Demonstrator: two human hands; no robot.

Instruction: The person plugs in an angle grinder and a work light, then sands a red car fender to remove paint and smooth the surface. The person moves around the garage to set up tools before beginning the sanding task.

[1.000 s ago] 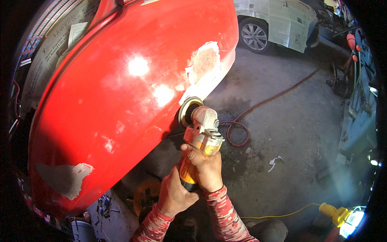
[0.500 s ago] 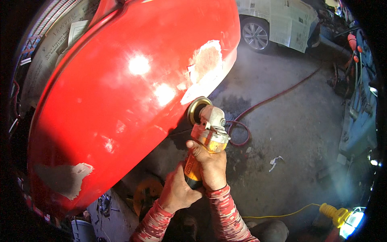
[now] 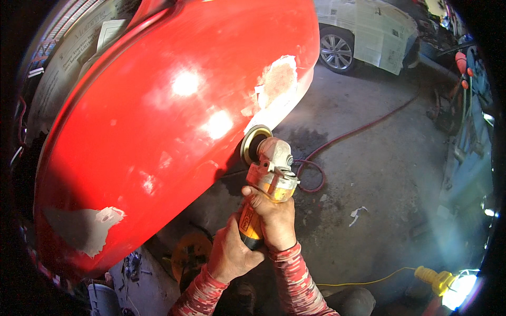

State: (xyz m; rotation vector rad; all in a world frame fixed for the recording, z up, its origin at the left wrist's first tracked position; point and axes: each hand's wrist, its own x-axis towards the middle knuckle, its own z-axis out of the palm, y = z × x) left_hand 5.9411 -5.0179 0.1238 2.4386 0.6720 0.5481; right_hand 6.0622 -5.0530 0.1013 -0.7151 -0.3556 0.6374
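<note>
My left hand [image 3: 232, 254] wraps round the black rear end of a yellow and grey angle grinder [image 3: 271, 168]. Further up the body, my right hand [image 3: 278, 224] grips the same tool, its thumb lying along the top. The grinder's round disc [image 3: 254, 143] is at the lower edge of a large, glossy red car body panel [image 3: 153, 126], just below a pale bare patch [image 3: 279, 79]. Whether the disc touches the surface I cannot tell. A grey patch [image 3: 89, 226] with a ragged edge marks the panel's near left end.
A dark red hose [image 3: 363, 126] loops over the concrete floor, right of the grinder. At the lower right glows a yellow work lamp [image 3: 440, 282] on a yellow cord. A paper-covered car [image 3: 369, 34] stands behind. A bucket [image 3: 104, 300] sits lower left.
The grinder's disc has shifted slightly left against the panel's edge. Both hands keep their grip, and the whole view has moved a little.
</note>
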